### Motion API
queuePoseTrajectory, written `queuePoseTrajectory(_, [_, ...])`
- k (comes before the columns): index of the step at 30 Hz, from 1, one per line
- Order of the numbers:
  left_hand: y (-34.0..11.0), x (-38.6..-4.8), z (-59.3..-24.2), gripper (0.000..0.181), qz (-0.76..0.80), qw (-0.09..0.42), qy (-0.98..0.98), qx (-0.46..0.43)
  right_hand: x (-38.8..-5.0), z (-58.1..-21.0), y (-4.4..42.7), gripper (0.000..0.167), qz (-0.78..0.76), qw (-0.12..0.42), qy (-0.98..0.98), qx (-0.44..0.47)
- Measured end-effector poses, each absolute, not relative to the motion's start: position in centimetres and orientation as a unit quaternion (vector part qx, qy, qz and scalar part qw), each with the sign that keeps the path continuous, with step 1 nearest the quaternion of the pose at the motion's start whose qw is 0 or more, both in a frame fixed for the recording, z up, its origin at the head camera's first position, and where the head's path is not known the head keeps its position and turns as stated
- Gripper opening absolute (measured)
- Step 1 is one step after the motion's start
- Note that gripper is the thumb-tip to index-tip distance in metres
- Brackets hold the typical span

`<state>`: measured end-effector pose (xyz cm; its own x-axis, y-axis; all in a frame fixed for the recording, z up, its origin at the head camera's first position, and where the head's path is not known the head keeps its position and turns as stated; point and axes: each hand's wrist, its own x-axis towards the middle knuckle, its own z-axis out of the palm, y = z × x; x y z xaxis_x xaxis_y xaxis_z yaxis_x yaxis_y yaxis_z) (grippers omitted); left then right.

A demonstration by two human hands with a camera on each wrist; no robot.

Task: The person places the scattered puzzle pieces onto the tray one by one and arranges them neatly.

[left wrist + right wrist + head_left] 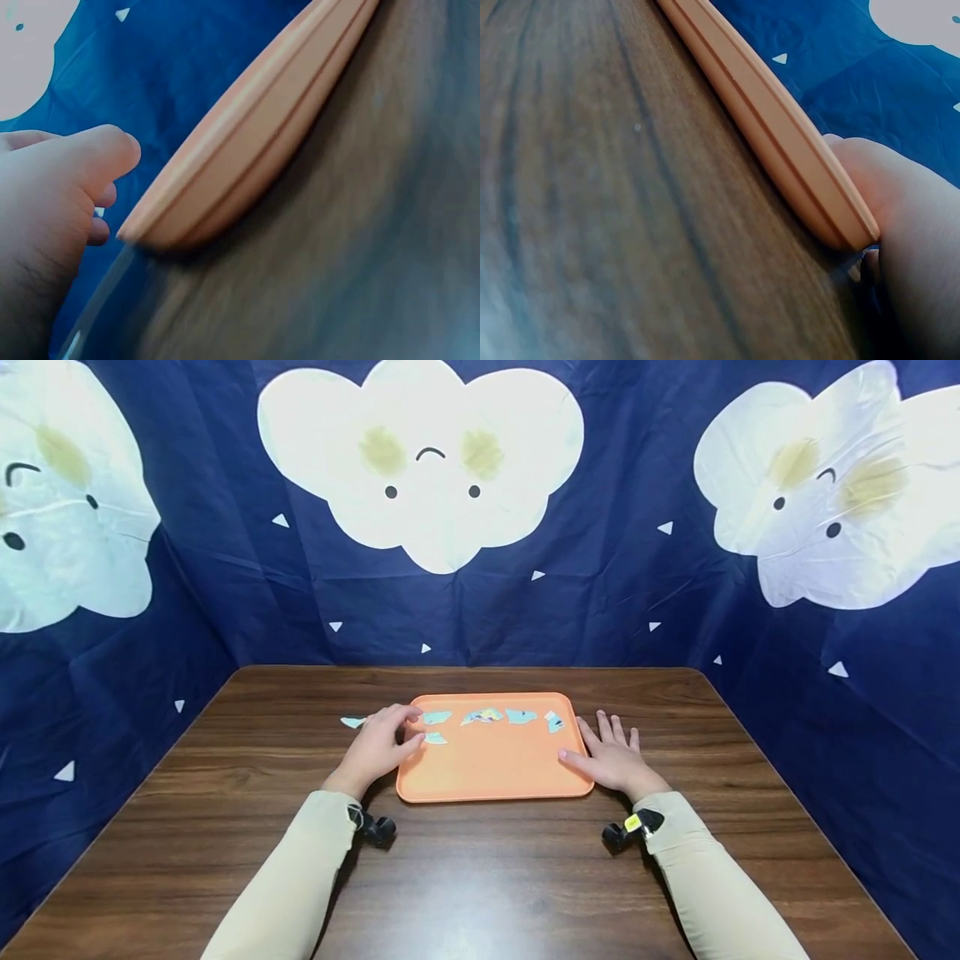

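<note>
On the table lies an orange tray point(495, 768). My left hand point(378, 743) is at its left edge, thumb and fingers apart and loosely bent, with nothing seen between them. Close to those fingertips are two light-blue flat pieces point(437, 717), one above the other. Further right in the tray lie a multicoloured piece point(483, 716), a light-blue piece point(521, 716) and a blue-and-white piece point(554, 722). At the tray's right edge rests my right hand point(615, 760), its thumb over the rim and its other fingers spread outside. In the right wrist view that hand touches the tray's corner point(780, 142).
Another light-blue piece point(352, 722) lies on the wooden table point(480, 877) left of the tray, partly behind the left hand. Dark blue cloth point(465, 618) with white clouds surrounds the table's back and sides. Each wrist wears a small black camera point(378, 831).
</note>
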<state>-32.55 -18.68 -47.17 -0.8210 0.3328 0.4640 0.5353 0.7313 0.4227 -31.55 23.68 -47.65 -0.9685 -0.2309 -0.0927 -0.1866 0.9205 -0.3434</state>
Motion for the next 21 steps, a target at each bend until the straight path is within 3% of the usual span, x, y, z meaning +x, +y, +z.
queuePoseTrajectory(3, [-20.3, -31.8, -47.4, 0.04, -0.28, 0.195, -0.909, -0.241, -31.6, -47.6, 23.6, 0.099, -0.171, 0.068, 0.977, -0.108])
queuePoseTrajectory(13, [-25.6, -29.0, -48.4, 0.056, -0.262, 0.167, -0.922, -0.232, -31.6, -47.3, 23.7, 0.098, -0.177, 0.071, 0.976, -0.106])
queuePoseTrajectory(21, [-27.5, -27.7, -48.8, 0.059, -0.252, 0.171, -0.921, -0.243, -31.7, -47.8, 23.9, 0.099, -0.164, 0.075, 0.978, -0.103])
